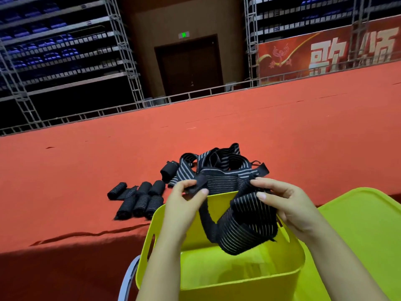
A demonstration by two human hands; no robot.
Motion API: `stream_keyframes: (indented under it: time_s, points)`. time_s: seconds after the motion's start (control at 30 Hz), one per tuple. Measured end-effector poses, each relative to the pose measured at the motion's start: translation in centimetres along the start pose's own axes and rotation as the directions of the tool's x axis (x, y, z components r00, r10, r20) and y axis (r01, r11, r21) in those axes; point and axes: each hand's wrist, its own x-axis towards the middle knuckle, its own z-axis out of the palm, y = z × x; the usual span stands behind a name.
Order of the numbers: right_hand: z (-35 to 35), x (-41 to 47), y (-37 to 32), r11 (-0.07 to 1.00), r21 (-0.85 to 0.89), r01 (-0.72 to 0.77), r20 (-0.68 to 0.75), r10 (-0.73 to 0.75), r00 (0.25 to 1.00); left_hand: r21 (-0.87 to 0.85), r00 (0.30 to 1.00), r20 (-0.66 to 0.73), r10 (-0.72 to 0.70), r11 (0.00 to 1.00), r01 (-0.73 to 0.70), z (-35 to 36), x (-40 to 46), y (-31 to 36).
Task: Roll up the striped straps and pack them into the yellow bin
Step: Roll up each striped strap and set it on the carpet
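Lying beyond bin: rolled straps

My forearms run out of the bottom edge, so nothing above the wrists shows. My left hand covers the end of the striped strap it pinches, and my right hand hides the stretch of strap under its palm. The yellow bin is cut off at the bottom edge. The yellow lid runs off the right edge. The loose heap of straps is too tangled to count.
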Motion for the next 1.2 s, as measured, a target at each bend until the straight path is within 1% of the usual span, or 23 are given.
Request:
stream_keyframes:
  time_s: [0.03, 0.1, 0.23, 0.33, 0.43, 0.5, 0.63, 0.7, 0.83, 0.93, 1.07, 1.2]
  points:
    - [0.8, -0.1, -0.3, 0.998, 0.062, -0.009, 0.035, 0.007, 0.999, 0.038, 0.998, 0.056, 0.024, 0.999, -0.026, 0.4, -0.4, 0.2]
    - [1.6, 0.0, -0.2, 0.996, 0.094, -0.009, 0.092, 0.000, 0.996, 0.100, 0.987, 0.143, 0.069, 0.991, -0.083, 0.9, -0.8, 0.4]
    - [2.3, 0.8, 0.1, 0.990, 0.144, -0.001, 0.107, -0.014, 0.994, 0.143, 0.967, 0.224, 0.124, 0.977, -0.159, 1.1, -1.2, 0.7]
    - [2.9, 1.2, 0.4, 0.990, 0.138, -0.012, 0.100, -0.002, 0.995, 0.122, 0.966, 0.198, 0.167, 0.974, -0.193, 0.9, -1.4, 1.0]
    - [3.5, 1.5, 0.9, 1.000, 0.022, -0.017, 0.027, 0.016, 1.000, 0.120, 0.962, 0.184, 0.204, 0.966, -0.228, 0.8, -1.6, 0.9]
    - [3.7, 1.6, 1.3, 1.000, -0.005, -0.018, -0.003, 0.018, 1.000, 0.145, 0.955, 0.188, 0.231, 0.955, -0.260, 0.9, -1.8, 0.8]
    - [3.4, 1.4, 1.0, 0.998, -0.069, 0.006, -0.017, -0.007, 1.000, 0.155, 0.962, 0.083, 0.261, 0.950, -0.272, 0.4, -1.6, 0.5]
    - [3.1, 1.3, 0.9, 0.999, -0.050, -0.010, -0.022, 0.009, 1.000, 0.156, 0.960, 0.055, 0.275, 0.947, -0.281, 0.1, -1.4, 0.4]
    - [2.8, 1.2, 0.4, 0.999, 0.037, -0.029, 0.032, 0.028, 0.999, 0.183, 0.939, 0.108, 0.326, 0.922, -0.342, 0.3, -1.3, 0.6]
    - [2.4, 1.2, 0.2, 0.996, 0.088, -0.032, 0.062, 0.027, 0.998, 0.161, 0.924, 0.154, 0.351, 0.914, -0.374, 0.5, -1.4, 0.8]
    - [2.0, 1.0, -0.1, 0.998, 0.059, -0.037, 0.152, 0.027, 0.988, 0.171, 0.889, 0.221, 0.401, 0.882, -0.440, 0.8, -1.4, 1.2]
    - [2.0, 1.0, -0.6, 0.996, 0.056, -0.076, 0.231, 0.061, 0.971, 0.130, 0.860, 0.254, 0.443, 0.865, -0.484, 1.1, -1.3, 1.1]
